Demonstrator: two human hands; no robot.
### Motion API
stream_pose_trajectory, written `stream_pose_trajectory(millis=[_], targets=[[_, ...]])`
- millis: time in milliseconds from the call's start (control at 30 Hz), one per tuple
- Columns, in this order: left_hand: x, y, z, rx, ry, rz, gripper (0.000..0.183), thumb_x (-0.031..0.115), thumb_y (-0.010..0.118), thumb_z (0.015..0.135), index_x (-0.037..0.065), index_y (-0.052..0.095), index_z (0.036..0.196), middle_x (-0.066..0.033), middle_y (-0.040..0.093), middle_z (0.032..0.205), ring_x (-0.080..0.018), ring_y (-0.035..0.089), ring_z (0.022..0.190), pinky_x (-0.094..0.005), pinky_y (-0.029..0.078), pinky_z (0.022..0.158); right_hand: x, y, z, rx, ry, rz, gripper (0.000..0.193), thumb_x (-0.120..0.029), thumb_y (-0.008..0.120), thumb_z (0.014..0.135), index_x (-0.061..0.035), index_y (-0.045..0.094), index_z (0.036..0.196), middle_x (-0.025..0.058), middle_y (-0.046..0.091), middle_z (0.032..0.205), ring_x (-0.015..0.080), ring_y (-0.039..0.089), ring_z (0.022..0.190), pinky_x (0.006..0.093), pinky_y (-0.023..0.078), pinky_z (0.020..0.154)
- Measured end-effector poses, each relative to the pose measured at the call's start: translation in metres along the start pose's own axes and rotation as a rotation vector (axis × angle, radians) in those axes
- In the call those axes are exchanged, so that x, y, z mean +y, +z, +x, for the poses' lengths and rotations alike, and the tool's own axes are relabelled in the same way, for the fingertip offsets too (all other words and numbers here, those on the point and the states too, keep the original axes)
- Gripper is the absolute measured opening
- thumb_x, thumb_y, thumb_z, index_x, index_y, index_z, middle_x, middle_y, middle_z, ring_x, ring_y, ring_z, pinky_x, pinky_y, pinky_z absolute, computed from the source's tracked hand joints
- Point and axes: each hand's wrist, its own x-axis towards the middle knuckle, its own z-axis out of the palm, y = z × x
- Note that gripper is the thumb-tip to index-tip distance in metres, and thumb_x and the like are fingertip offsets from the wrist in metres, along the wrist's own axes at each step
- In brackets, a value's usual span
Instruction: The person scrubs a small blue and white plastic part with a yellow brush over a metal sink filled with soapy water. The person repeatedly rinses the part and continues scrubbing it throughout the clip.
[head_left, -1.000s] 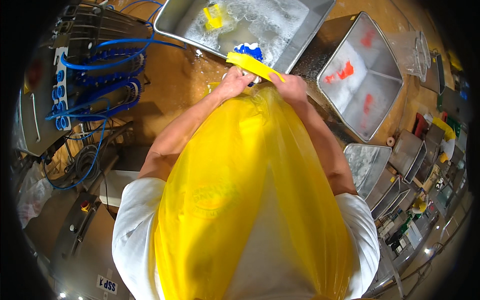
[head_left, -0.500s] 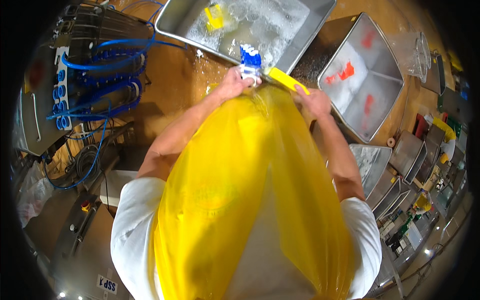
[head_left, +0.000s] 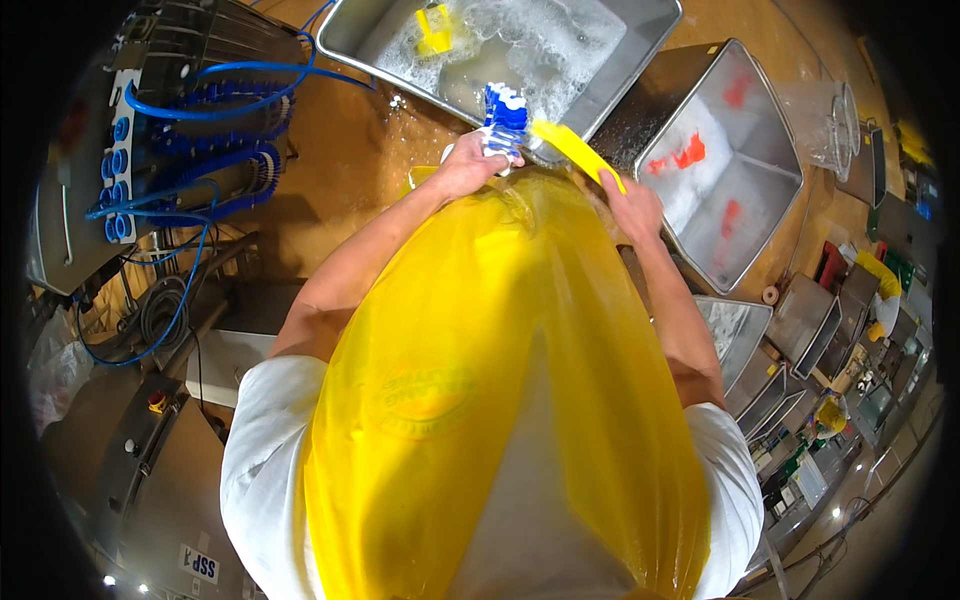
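In front of my yellow apron (head_left: pixel 430 330), my left hand (head_left: pixel 468 168) is closed around the lower end of a blue-and-white ribbed plastic piece (head_left: pixel 506 112). The piece stands upright, wet and streaked with white, at the near edge of a metal tub (head_left: pixel 645 50) of sudsy water. A yellow scrub brush (head_left: pixel 580 155) is gripped by its handle in my right hand (head_left: pixel 633 207). Its bristle end points left toward the ribbed piece, close to its right side. Whether the bristles touch the piece I cannot tell.
A yellow scoop-like thing (head_left: pixel 435 35) lies in the tub. To the right stands a metal bin (head_left: pixel 760 190) with foam and red pieces (head_left: pixel 690 151), beside a clear container (head_left: pixel 820 120). Blue hoses (head_left: pixel 160 110) hang from the machine at left. Water wets the brown floor (head_left: pixel 340 180).
The brush has pulled back slightly from the ribbed piece, and its yellow bristles show more plainly. My left hand keeps its grip. The whole view has shifted a little.
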Motion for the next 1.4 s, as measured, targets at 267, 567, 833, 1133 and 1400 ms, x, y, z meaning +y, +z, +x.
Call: stream_pose_trajectory(millis=[267, 567, 833, 1133, 1400], targets=[[0.035, 0.011, -0.009, 0.179, -0.103, 0.074, 0.03, -0.003, 0.06, 0.09, -0.003, 0.065, 0.12, -0.0077, 0.075, 0.1, -0.0131, 0.069, 0.09, -0.03, 0.055, 0.083, -0.012, 0.019, 0.015, -0.068, -0.007, -0.081, 0.07, -0.076, 0.042, 0.094, -0.0169, 0.079, 0.104, 0.0186, 0.075, 0.095, 0.039, 0.071, 0.094, 0.0462, 0.054, 0.082], [0.013, 0.007, 0.009, 0.141, 0.189, 0.159, 0.027, -0.002, 0.057, 0.091, 0.001, 0.066, 0.116, -0.0049, 0.074, 0.094, -0.0131, 0.067, 0.089, -0.0291, 0.053, 0.084, -0.102, 0.012, 0.011, 0.093, -0.141, 0.202, 0.07, -0.072, 0.041, 0.097, -0.0115, 0.076, 0.097, 0.0189, 0.074, 0.092, 0.0413, 0.068, 0.087, 0.0495, 0.052, 0.078], [0.029, -0.017, 0.003, 0.07, -0.074, -0.175, 0.024, 0.015, 0.056, 0.096, -0.001, 0.068, 0.109, -0.009, 0.074, 0.096, -0.0161, 0.07, 0.087, -0.0292, 0.055, 0.081, 0.0, 0.002, 0.001, 0.041, 0.015, 0.06, 0.077, -0.079, 0.042, 0.092, -0.0121, 0.079, 0.098, 0.0227, 0.073, 0.089, 0.0398, 0.071, 0.092, 0.0494, 0.054, 0.082], [0.021, -0.017, 0.002, 0.02, 0.076, -0.002, 0.017, 0.008, 0.055, 0.1, 0.001, 0.068, 0.11, -0.0042, 0.072, 0.098, -0.0131, 0.065, 0.085, -0.0296, 0.053, 0.08, -0.041, 0.01, 0.027, 0.006, -0.081, 0.103, 0.066, -0.073, 0.053, 0.091, -0.0123, 0.078, 0.095, 0.0178, 0.072, 0.079, 0.0392, 0.069, 0.079, 0.0457, 0.053, 0.075], [0.02, -0.007, -0.002, 0.139, 0.036, 0.191, 0.026, 0.008, 0.056, 0.101, 0.003, 0.063, 0.126, -0.0076, 0.073, 0.105, -0.0136, 0.067, 0.093, -0.0296, 0.055, 0.086, -0.137, -0.013, 0.015, 0.236, -0.559, -0.019, 0.064, -0.075, 0.057, 0.089, -0.0138, 0.076, 0.08, 0.0121, 0.069, 0.067, 0.0322, 0.07, 0.072, 0.0451, 0.054, 0.067]])
